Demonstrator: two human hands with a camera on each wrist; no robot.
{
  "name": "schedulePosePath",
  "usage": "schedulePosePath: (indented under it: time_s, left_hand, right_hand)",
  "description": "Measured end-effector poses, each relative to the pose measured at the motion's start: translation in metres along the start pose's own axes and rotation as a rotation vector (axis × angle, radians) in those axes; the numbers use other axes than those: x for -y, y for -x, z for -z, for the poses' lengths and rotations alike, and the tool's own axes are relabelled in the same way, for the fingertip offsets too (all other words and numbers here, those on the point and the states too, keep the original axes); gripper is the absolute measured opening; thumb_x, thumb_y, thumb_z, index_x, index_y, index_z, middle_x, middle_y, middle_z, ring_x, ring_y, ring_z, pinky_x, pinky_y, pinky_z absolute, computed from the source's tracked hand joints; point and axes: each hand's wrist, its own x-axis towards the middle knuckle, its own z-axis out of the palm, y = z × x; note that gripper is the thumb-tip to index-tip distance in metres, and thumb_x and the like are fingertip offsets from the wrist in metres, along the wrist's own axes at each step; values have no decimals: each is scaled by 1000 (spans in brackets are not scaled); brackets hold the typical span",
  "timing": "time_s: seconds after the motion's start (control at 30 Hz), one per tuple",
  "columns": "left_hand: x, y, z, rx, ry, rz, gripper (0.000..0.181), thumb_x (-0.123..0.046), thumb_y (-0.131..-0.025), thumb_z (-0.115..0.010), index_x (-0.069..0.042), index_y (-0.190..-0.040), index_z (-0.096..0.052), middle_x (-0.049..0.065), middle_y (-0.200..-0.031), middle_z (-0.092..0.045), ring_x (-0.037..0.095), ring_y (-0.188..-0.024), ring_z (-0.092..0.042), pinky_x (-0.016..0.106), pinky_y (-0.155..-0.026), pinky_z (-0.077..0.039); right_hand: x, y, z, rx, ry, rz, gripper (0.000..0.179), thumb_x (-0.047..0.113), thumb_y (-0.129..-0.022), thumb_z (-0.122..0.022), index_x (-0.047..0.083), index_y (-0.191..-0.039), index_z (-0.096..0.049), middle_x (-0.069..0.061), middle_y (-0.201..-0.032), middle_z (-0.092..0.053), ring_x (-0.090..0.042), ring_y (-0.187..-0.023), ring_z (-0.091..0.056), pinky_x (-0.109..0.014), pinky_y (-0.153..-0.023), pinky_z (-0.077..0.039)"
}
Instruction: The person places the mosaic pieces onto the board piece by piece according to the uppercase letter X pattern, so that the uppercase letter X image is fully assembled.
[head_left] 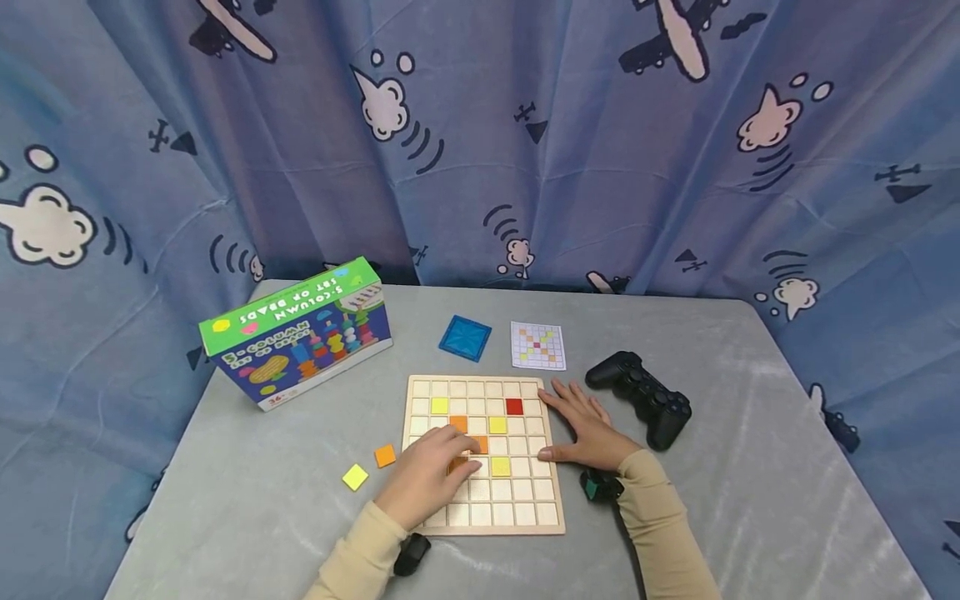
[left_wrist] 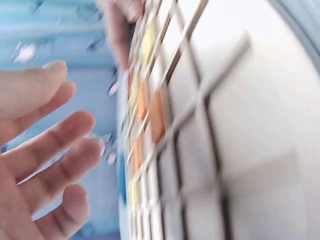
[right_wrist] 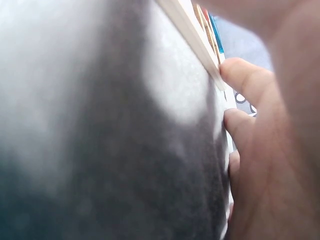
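A wooden grid board lies flat on the grey table. Set in its cells are a red tile, several yellow tiles and several orange tiles. My left hand hovers over the board's left half, fingers loosely bent and thumb apart. The left wrist view shows nothing between those fingers; one orange tile is partly hidden beneath them in the head view. With spread fingers, my right hand rests at the board's right edge, a fingertip touching the rim.
Left of the board lie a loose orange tile and a loose yellow tile. Behind it are a blue square tray and a pattern card. A black game controller sits right; a toy box stands back left.
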Motion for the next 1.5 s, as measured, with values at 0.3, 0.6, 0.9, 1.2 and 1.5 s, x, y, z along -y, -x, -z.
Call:
schedulePosePath:
  time_s: [0.3,0.6,0.9,1.2,1.5]
  left_hand:
    - [28,69,42,-252,92,344,11,-17,-88,-71,-21,-97,-71,-16,-93,-63,0,-74,-54,24,-66,-46]
    - [55,100,48,-240,-48,565,24,-19,-85,-73,-17,-108,-67,-5,-97,-63,7,-77,-56,27,-69,-47]
    - [62,94,39,-111,-27,646,46,-25,-81,-78,-14,-123,-61,0,-105,-56,11,-78,-47,25,-63,-37]
    - [68,90,35,-102,-45,661,44,-19,-80,-78,-12,-120,-63,1,-103,-53,11,-75,-45,24,-59,-34]
    - [70,88,31,-108,-61,662,43,-18,-79,-79,-12,-119,-65,-1,-95,-50,11,-72,-42,24,-57,-31]
  right_hand:
    - [0,2,0,-8,7,16,95,53,-77,-74,21,-152,-26,-14,-160,-10,-40,-146,0,-61,-111,0]
    - [-2,1,-1,-5,15,6,96,56,-76,-73,24,-153,-25,-11,-161,-9,-39,-146,1,-60,-111,0]
    - [-2,3,-3,-5,4,1,95,54,-77,-73,22,-153,-25,-13,-160,-10,-40,-146,0,-61,-111,0]
    - [1,1,-1,-13,8,6,95,53,-77,-74,21,-152,-26,-13,-160,-10,-40,-146,0,-61,-111,0]
    - [-1,2,-1,-17,8,15,95,53,-77,-73,21,-152,-26,-13,-160,-9,-41,-146,1,-61,-110,0]
